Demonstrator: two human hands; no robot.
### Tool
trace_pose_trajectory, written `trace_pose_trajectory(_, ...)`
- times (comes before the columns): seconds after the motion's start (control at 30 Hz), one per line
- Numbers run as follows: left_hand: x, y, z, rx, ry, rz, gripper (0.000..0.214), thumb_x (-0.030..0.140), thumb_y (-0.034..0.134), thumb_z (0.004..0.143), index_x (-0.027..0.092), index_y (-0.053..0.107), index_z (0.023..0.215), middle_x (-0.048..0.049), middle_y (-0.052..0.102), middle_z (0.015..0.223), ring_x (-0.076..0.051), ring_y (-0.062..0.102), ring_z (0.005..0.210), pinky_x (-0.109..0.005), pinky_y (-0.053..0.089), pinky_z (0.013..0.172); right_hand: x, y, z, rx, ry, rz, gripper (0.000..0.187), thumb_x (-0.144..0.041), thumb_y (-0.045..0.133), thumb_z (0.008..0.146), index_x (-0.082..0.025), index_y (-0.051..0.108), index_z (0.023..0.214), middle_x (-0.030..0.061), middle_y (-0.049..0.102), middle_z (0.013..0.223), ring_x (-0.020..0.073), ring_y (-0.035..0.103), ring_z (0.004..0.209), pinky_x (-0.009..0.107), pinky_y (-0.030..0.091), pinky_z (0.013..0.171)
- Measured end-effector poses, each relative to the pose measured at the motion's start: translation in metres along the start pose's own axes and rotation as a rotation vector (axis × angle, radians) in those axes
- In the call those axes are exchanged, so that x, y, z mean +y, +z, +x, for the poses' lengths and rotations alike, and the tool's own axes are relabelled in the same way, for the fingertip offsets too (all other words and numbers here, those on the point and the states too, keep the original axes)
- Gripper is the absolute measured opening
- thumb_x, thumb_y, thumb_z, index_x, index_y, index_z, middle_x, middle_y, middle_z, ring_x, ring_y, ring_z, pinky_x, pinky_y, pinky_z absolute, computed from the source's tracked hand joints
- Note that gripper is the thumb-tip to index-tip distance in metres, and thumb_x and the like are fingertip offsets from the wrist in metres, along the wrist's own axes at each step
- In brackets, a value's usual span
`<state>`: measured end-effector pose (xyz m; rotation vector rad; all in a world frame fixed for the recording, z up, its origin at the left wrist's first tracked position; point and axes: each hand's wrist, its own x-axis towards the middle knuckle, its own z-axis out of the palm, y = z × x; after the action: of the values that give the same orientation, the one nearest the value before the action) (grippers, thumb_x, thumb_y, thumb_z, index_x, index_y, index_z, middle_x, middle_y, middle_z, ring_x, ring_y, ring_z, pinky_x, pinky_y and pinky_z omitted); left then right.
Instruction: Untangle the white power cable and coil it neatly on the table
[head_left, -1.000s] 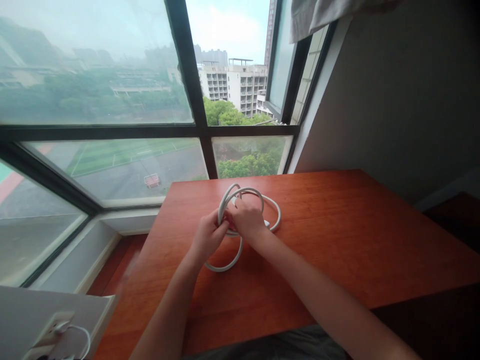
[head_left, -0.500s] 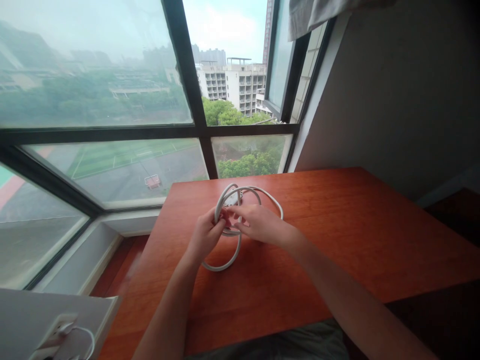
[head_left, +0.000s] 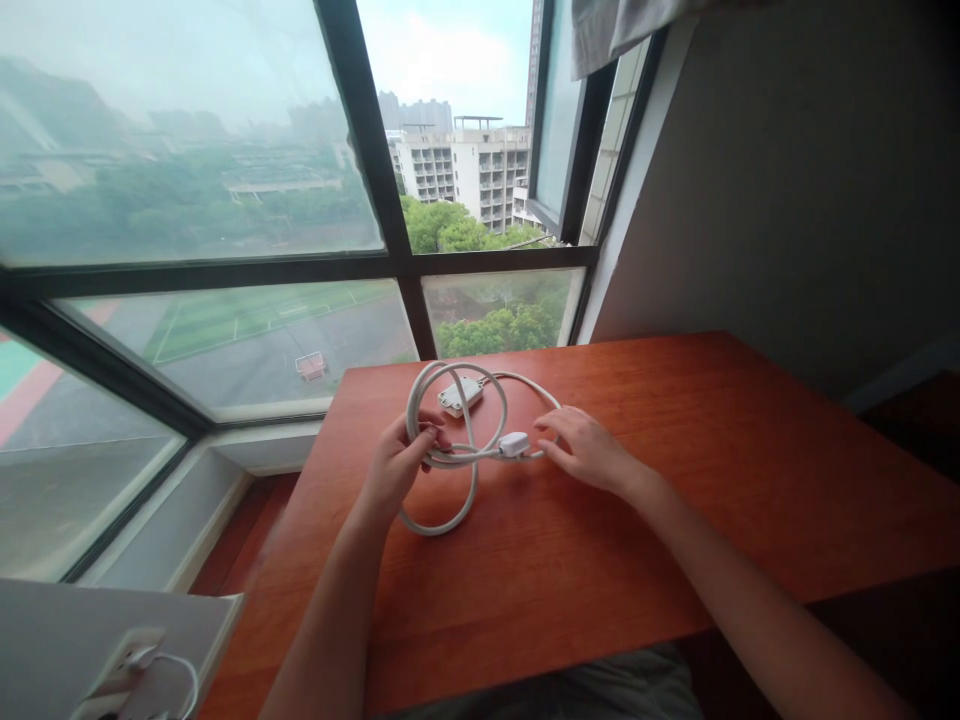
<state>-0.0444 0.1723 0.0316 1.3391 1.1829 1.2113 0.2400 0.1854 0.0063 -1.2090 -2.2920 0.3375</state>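
Note:
A white power strip (head_left: 459, 398) lies on the table near its far edge, with its cable (head_left: 504, 410) wound into loose loops in front of it. My left hand (head_left: 399, 455) is closed round the left side of these loops, thumb on top. One lower loop droops toward the tabletop. A white plug (head_left: 514, 445) sticks out to the right of the coil, between my two hands. My right hand (head_left: 589, 448) is at the right end of the cable, thumb and fingers curled about the stretch running back to the strip. Its fingertips partly hide the cable there.
The reddish-brown wooden table (head_left: 660, 540) stands against a dark-framed window (head_left: 401, 265). A grey wall (head_left: 780, 200) rises on the right. At lower left, a wall socket (head_left: 127, 660) has a white charger lead plugged in.
My right hand has moved right, away from my left hand, to the cable's outer stretch. The coil has spread wider, and the plug and power strip now show clearly.

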Motion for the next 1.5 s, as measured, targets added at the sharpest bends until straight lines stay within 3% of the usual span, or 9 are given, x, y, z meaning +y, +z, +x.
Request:
trace_pose_trajectory(0.13,-0.003,-0.001,0.002,0.082,-0.036,-0.075,0.033,0.037,0.065,0.076,0.012,0.059,0.097,-0.0029,0.064,0.068,-0.014,0.06,0.057,-0.02,0.039,0.045,-0.006,-0.004,-0.009,-0.066,-0.093,-0.086,0.014,-0.033,0.06,0.084,-0.021,0.068,0.083,0.004,0.068,0.083,0.0196,0.061,0.088,0.051,0.023,0.107)
trace_pose_trajectory(0.3,-0.003,-0.002,0.004,0.165,-0.126,-0.195,0.039,0.041,0.068,0.073,0.012,0.059,0.097,-0.0016,0.064,0.07,-0.011,0.059,0.055,-0.02,0.042,0.049,-0.016,-0.012,-0.011,-0.017,-0.129,-0.045,0.021,-0.034,0.057,0.088,-0.02,0.067,0.076,0.0047,0.066,0.076,0.0181,0.059,0.077,0.037,0.039,0.089)
trace_pose_trajectory(0.53,-0.001,-0.001,0.003,0.168,-0.146,-0.295,0.034,0.04,0.067,0.075,0.013,0.059,0.093,-0.0027,0.065,0.074,-0.012,0.061,0.063,-0.022,0.049,0.059,-0.028,-0.025,-0.014,0.032,-0.054,0.074,0.023,-0.037,0.058,0.088,-0.021,0.066,0.074,0.002,0.065,0.069,0.0157,0.057,0.068,0.03,0.04,0.074)
trace_pose_trajectory(0.7,0.0,0.0,0.002,0.147,-0.107,-0.369,0.03,0.036,0.067,0.077,0.013,0.058,0.093,-0.0019,0.063,0.073,-0.011,0.059,0.064,-0.022,0.049,0.061,-0.024,-0.022,-0.019,-0.133,-0.016,0.079,0.02,-0.033,0.057,0.088,-0.021,0.067,0.076,0.0029,0.067,0.074,0.016,0.059,0.069,0.029,0.041,0.069)
trace_pose_trajectory(0.8,0.001,0.002,0.001,0.131,-0.089,-0.381,0.031,0.037,0.067,0.078,0.013,0.058,0.095,-0.0016,0.063,0.073,-0.011,0.06,0.063,-0.023,0.05,0.062,-0.019,-0.016,-0.021,-0.199,0.048,0.157,0.018,-0.034,0.057,0.088,-0.021,0.068,0.093,0.0046,0.068,0.084,0.0171,0.062,0.076,0.029,0.045,0.071)
trace_pose_trajectory(0.97,-0.002,0.005,0.0,0.055,-0.054,-0.387,0.032,0.038,0.065,0.081,0.013,0.058,0.099,-0.0021,0.063,0.075,-0.012,0.061,0.064,-0.025,0.05,0.064,-0.017,0.0,-0.009,-0.076,0.156,0.349,0.07,-0.042,0.066,0.08,-0.024,0.038,0.141,0.0112,0.057,0.125,0.0198,0.059,0.102,0.036,0.049,0.087)
trace_pose_trajectory(1.13,-0.002,0.01,0.0,0.046,-0.014,-0.335,0.037,0.047,0.059,0.084,0.014,0.056,0.1,-0.0021,0.063,0.074,-0.014,0.062,0.064,-0.027,0.052,0.063,-0.024,0.005,0.013,-0.094,0.071,0.467,0.032,-0.039,0.063,0.082,-0.017,0.066,0.106,0.0074,0.068,0.097,0.0187,0.063,0.086,0.03,0.051,0.077)
trace_pose_trajectory(1.33,0.001,0.009,-0.002,0.04,0.046,-0.198,0.053,0.06,0.048,0.085,0.012,0.059,0.104,-0.0076,0.065,0.079,-0.018,0.065,0.066,-0.025,0.049,0.055,-0.03,-0.027,0.01,-0.121,0.174,0.754,0.032,-0.043,0.067,0.078,-0.015,0.07,0.094,0.0067,0.069,0.088,0.0165,0.062,0.074,0.026,0.05,0.064)
trace_pose_trajectory(1.5,0.001,0.01,-0.003,0.044,0.042,-0.138,0.05,0.059,0.05,0.085,0.011,0.062,0.094,-0.0055,0.063,0.073,-0.019,0.066,0.062,-0.025,0.046,0.053,-0.024,-0.064,0.011,0.11,0.379,1.296,0.027,-0.043,0.062,0.081,-0.018,0.067,0.089,0.0046,0.066,0.079,0.014,0.06,0.068,0.021,0.046,0.054)
